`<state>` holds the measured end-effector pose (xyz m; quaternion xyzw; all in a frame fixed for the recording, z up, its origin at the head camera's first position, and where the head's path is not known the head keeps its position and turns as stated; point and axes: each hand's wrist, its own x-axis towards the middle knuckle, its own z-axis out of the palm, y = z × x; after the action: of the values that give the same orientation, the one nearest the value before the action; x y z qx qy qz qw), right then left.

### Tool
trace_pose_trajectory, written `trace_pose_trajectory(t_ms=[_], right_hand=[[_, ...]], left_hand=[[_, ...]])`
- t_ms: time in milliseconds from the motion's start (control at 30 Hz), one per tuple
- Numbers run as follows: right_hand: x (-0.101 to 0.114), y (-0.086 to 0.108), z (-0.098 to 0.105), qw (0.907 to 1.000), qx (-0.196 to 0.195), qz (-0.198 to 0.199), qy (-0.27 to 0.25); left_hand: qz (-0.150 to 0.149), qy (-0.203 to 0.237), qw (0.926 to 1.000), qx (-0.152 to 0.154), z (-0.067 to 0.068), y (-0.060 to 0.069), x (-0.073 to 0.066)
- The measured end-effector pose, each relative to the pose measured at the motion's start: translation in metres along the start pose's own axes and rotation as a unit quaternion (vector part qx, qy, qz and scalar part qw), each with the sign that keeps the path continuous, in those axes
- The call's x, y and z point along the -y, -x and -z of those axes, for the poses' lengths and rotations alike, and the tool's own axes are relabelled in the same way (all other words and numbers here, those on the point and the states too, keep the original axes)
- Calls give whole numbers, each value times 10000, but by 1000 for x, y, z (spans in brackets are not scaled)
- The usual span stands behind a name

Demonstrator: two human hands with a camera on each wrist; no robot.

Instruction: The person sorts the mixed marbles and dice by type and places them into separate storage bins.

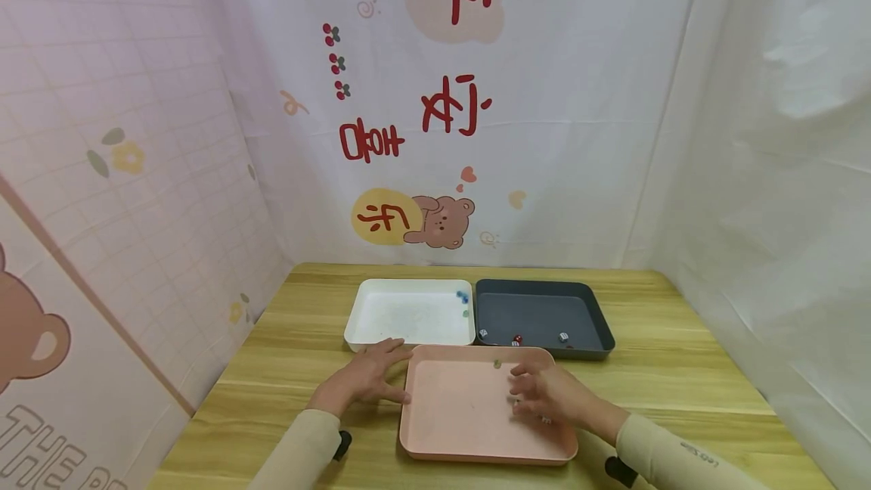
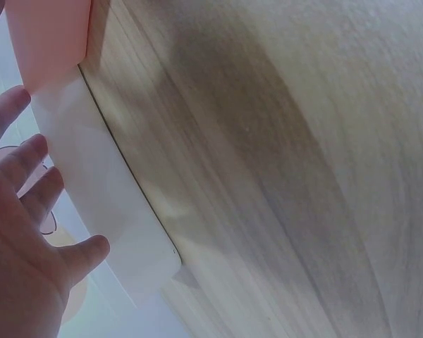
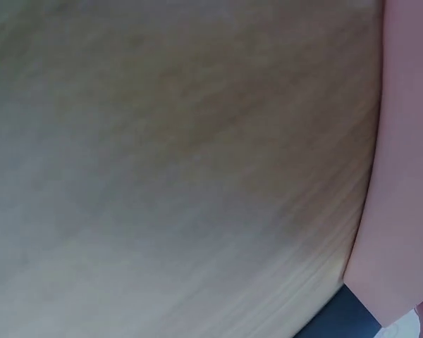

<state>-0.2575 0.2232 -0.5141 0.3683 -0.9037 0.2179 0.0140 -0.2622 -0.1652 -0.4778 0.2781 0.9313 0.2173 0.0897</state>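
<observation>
The pink tray (image 1: 463,407) lies on the near side of the wooden table (image 1: 680,369), with small pieces inside it: a green piece (image 1: 497,363) near the far rim and a white cube (image 1: 547,420) at the right, partly hidden beneath the right hand (image 1: 553,393). That hand hangs over the tray's right side, fingers bent; whether it pinches anything cannot be told. The left hand (image 1: 367,378) has its fingers spread wide by the tray's left rim, gripping nothing; whether the thumb touches the rim is unclear.

The white cube, apparently a die, should be light, hard and hardly fragile, best pinched across two opposite sides. The green piece seems smooth and may slip or roll from a loose pinch. The tray looks light and stiff, and its raised rim would be the place to hold it.

The tray appears to be matte plastic, rectangular with rounded corners. Beyond it, the white tray (image 1: 408,316) on the left holds glossy-looking blue pieces (image 1: 463,297); the dark grey tray (image 1: 537,312) on the right holds a red piece (image 1: 518,339) and pale cubes (image 1: 563,337). The tabletop shows streaky, yellowish grain.
</observation>
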Motion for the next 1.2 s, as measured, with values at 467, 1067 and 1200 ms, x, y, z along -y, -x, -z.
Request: trace_pose_trajectory(t_ms=[467, 1067, 1200], right_hand=[[-1, 1, -5, 9980, 52, 333, 544], [2, -5, 0, 9999, -20, 41, -134], [3, -5, 2, 9998, -130, 117, -53]], left_hand=[[46, 53, 10000, -5, -2, 0, 0], [3, 20, 10000, -14, -1, 0, 0], [-10, 11, 10000, -40, -1, 0, -1]])
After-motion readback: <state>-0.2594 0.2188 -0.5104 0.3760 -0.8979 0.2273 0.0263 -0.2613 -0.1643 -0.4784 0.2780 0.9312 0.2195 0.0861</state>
